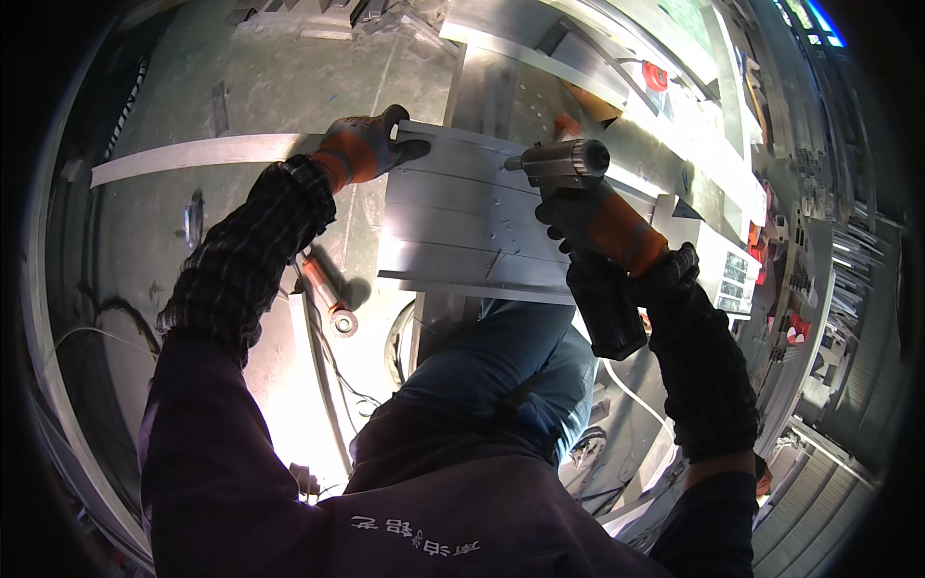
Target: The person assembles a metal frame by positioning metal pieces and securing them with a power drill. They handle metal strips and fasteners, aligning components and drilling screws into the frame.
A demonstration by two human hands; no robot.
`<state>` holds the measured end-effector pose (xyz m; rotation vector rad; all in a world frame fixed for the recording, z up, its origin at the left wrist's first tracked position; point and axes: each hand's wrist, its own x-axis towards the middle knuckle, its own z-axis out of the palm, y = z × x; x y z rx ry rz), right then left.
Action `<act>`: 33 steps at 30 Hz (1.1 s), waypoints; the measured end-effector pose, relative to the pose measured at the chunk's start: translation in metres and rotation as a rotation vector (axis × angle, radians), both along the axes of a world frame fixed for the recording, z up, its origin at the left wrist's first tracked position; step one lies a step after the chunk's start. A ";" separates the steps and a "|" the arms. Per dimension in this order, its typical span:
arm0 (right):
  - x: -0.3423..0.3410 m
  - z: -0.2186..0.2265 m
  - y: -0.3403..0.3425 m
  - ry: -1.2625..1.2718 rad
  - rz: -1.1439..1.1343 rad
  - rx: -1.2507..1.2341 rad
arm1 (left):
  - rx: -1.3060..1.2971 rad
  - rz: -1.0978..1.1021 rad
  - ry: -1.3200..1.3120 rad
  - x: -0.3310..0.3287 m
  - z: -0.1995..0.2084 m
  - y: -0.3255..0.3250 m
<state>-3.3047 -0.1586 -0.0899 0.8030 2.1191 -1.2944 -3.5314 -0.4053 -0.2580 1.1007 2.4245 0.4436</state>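
Note:
My left hand (361, 151), in an orange and black glove, is closed round a long pale metal strip (207, 152) at the far left corner of a grey metal panel (453, 212). The strip sticks out leftward past the panel. Thumb and forefinger lie over the panel's corner; the other fingertips are hidden. In my right hand (602, 226), gloved alike, is a cordless drill (568, 164) with a black battery base. It points left, its tip above the panel's far right part. Whether the tip touches anything, I cannot tell. Thin lines and small marks run across the panel.
An orange angle grinder (328, 294) lies on the floor left of my legs, near a cable (337, 356). Long metal profiles (674, 135) stretch along the right, with a red tape measure (655, 76) among them. Metal offcuts (328, 19) lie at the far left.

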 end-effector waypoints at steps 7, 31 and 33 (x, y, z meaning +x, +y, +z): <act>-0.015 -0.004 -0.008 -0.049 0.164 0.107 | 0.001 0.010 -0.008 0.001 0.004 -0.005; -0.022 -0.053 -0.002 0.035 0.355 0.423 | 0.148 0.044 0.041 -0.002 -0.020 -0.004; -0.025 -0.019 -0.006 0.016 0.262 0.267 | 0.110 0.056 -0.028 -0.008 -0.014 -0.013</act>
